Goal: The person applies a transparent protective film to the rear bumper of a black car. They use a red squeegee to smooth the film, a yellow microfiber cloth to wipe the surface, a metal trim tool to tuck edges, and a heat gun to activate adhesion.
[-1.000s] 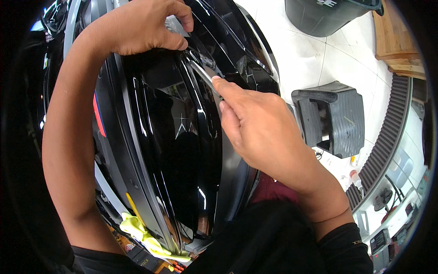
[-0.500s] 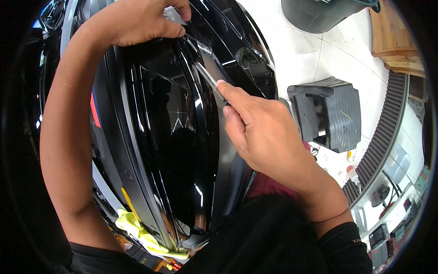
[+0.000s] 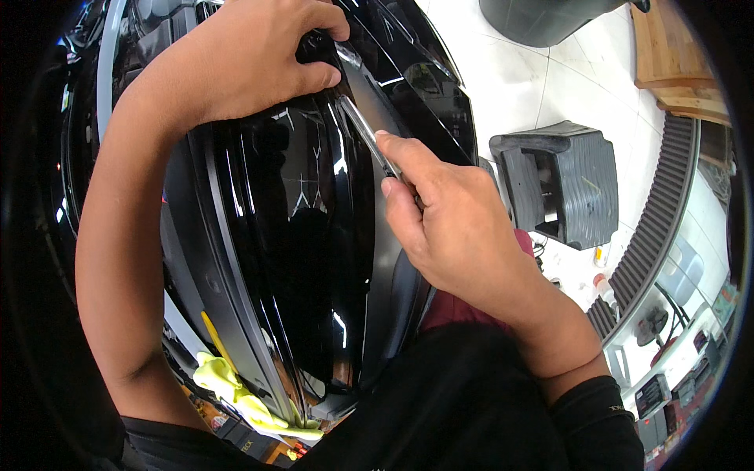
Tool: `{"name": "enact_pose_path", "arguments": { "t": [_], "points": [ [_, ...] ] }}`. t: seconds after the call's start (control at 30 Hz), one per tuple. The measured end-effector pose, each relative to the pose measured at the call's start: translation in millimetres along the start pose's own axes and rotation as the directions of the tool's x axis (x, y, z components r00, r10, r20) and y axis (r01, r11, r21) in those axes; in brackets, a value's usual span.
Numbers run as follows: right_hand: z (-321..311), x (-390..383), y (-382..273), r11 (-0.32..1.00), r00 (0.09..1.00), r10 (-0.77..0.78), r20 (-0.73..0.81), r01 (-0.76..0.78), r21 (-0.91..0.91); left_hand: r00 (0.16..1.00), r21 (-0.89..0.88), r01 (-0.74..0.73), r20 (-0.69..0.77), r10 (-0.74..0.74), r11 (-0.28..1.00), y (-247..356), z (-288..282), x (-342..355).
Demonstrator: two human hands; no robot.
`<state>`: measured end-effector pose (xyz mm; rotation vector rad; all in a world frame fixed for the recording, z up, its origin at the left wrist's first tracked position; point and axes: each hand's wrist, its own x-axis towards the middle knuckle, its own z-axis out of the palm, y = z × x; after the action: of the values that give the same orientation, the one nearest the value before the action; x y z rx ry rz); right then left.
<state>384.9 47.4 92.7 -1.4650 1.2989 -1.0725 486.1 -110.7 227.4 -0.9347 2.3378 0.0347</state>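
Observation:
My right hand (image 3: 459, 224) grips a slim silver tool (image 3: 361, 125) that looks like a snap-off knife. Its tip points away from me and lies at the edge of a glossy black car panel (image 3: 290, 259). Up near the top of the view, my left hand (image 3: 267, 51) rests on the same panel. Thumb and forefinger are spread apart around a dark curved spot, with the thumb tip close to the tool's tip. Its other fingers are partly hidden. A matte dark strip (image 3: 385, 267) runs along the panel's right side.
A yellow-green cloth (image 3: 220, 377) and a flat yellow tool (image 3: 217, 339) lie on the car's lower left ledge. Right of the car, a black step stool (image 3: 585, 188) stands on white floor tiles. Beyond are a black bin (image 3: 542, 20) and wooden furniture (image 3: 675, 47).
My left hand has come nearer and to the right, and its thumb and forefinger have opened wider. The right hand and silver tool have barely moved.

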Motion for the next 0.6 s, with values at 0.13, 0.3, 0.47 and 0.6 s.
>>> {"name": "enact_pose_path", "arguments": {
  "t": [0.13, 0.3, 0.47, 0.6],
  "points": [
    [3, -8, -5, 1.0, 1.0, 0.021, 0.015, -0.022, 0.023, 0.976, 0.019, -0.131, -0.174, 0.133, 0.991, -32, 48, 4],
    [7, -15, -8, 0.995, 0.996, 0.071, 0.055, -0.074, 0.065, 0.945, -0.003, -0.245, -0.224, 0.238, 0.97, -18, 55, -11],
    [8, -24, -9, 0.988, 0.994, 0.091, 0.061, -0.098, 0.123, 0.927, -0.002, -0.302, -0.234, 0.293, 0.953, -9, 57, -20],
    [9, -28, -7, 0.985, 0.994, 0.095, 0.059, -0.102, 0.136, 0.941, -0.055, -0.307, -0.165, 0.294, 0.95, -7, 53, -21]
  ]
}}
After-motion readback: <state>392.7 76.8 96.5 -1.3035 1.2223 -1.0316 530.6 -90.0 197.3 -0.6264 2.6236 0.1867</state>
